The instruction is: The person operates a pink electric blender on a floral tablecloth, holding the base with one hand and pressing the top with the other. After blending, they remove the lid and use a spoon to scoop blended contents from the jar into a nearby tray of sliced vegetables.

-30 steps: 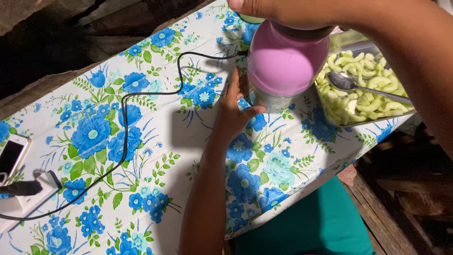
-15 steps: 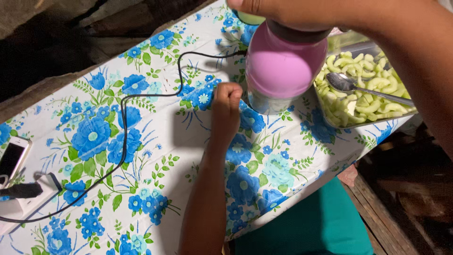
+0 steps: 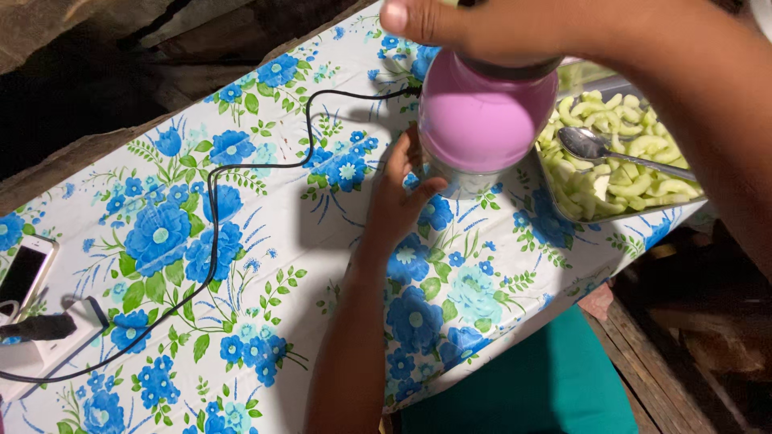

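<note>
Blender jar (image 3: 480, 116) brims with opaque pink liquid.

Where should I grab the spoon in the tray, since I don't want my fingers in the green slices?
Take the spoon by its long handle, coming from the right. The bowl lies at the left on the green slices in the tray, while the slim handle runs right and lies over the slices toward the tray's far rim, where it looks easiest to pinch.
</note>
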